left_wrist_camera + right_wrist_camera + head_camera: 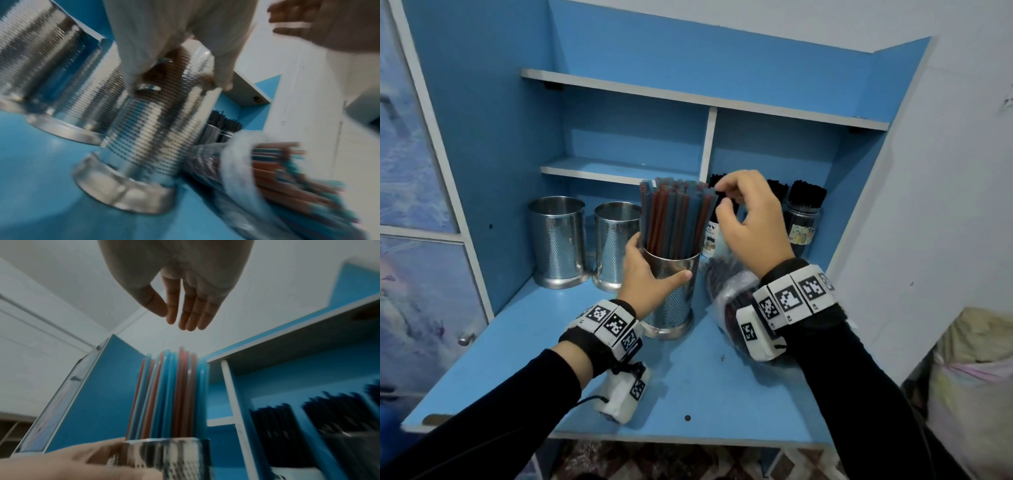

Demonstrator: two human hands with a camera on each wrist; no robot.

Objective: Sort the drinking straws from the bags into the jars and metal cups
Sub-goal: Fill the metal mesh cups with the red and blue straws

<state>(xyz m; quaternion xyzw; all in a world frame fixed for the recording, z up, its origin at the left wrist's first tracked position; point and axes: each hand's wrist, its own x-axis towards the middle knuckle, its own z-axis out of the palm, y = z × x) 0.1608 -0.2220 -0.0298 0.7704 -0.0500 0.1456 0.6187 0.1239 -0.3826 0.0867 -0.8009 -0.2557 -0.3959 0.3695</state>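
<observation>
A perforated metal cup [674, 298] stands on the blue desk, packed with blue and red straws [674, 219]. My left hand [647, 270] grips the cup's upper wall, thumb in front and fingers behind. My right hand [726, 200] hovers beside the straw tops at their right edge. In the right wrist view its fingers [185, 316] are straight and hold nothing, above the straws [172, 394]. A clear plastic bag of red and blue straws [726, 298] lies on the desk under my right wrist; the left wrist view shows this bag [277, 170] blurred.
Two empty perforated metal cups [558, 240] [616, 243] stand at the back left. Jars of black straws [803, 219] fill the lower right shelf compartment. The blue shelf unit [619, 171] encloses the desk on three sides. A sack [976, 377] sits at the far right.
</observation>
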